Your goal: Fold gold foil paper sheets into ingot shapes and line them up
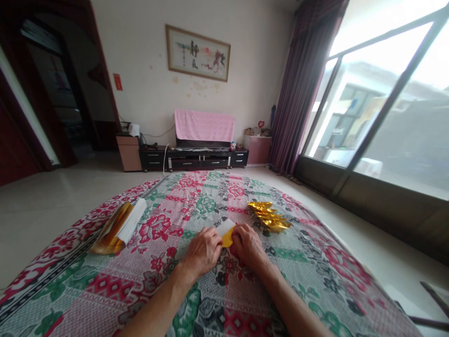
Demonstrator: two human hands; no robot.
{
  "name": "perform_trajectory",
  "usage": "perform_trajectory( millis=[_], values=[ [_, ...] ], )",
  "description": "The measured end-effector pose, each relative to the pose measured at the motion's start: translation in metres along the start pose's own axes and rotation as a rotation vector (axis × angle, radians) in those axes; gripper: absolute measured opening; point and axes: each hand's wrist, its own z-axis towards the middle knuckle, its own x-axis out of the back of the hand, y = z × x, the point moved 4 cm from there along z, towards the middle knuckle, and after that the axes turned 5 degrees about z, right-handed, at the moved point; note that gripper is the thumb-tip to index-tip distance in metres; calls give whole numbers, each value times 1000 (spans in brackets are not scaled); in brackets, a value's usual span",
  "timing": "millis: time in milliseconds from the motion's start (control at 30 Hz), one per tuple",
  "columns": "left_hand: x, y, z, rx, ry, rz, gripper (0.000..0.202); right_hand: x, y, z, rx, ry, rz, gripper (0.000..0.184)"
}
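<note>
A sheet of gold foil paper (227,229), white on one face and gold on the other, is partly folded between my hands above the flowered cloth. My left hand (205,248) pinches its left side with curled fingers. On its right side, my right hand (248,242) grips the edge in the same way. To the right lie several folded gold foil pieces (270,217) in a row. A stack of gold and white paper sheets (117,227), curved upward, rests on the left. My palms and some fingertips are hidden.
The flowered cloth (168,262) covers the round table. Beyond it stand a black TV cabinet (206,161) and a TV under a pink towel (204,125). A purple curtain (298,84) hangs by the large window at right.
</note>
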Motion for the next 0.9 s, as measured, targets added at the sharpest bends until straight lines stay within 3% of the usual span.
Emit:
perform_trajectory(
  millis=[400,633,900],
  values=[
    [4,4,0,-43,-10,191,24,4,2,2,25,-30,-31,19],
    [6,-4,0,77,29,180,25,5,-1,0,-14,-59,-155,23],
    [-5,5,4,153,58,139,26,4,3,3,-70,-59,-154,22]
  ],
)
